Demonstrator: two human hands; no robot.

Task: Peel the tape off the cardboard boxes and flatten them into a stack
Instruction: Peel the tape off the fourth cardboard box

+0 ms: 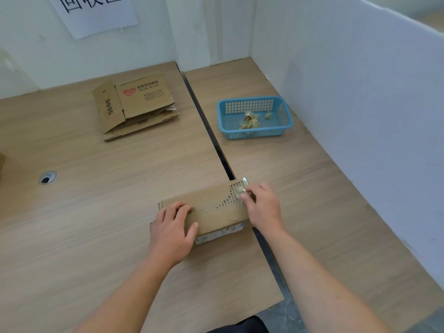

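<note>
Left grip (171, 227) is clamped over the left end of the box (213, 213), fingers bent across the top, basically pinning it to the surface (96, 212). The box sits at that surface's right edge, closer to the near edge than the far one, with its right end poking over the gap. Its long axis runs left to right, the right end angled a bit away from the person.

At the box's far right corner a shiny bit of tape (243, 182) is lifted, with torn corrugation showing under it, and the right grip (264, 207) is pinching that loose end. My guess is that whatever's stuck lies left of the pinch, along the top seam, so the pull should run down the long axis toward the pinning hand.

The blue basket (254, 134) of scraps is further right, so the right grip is nearer.
</note>
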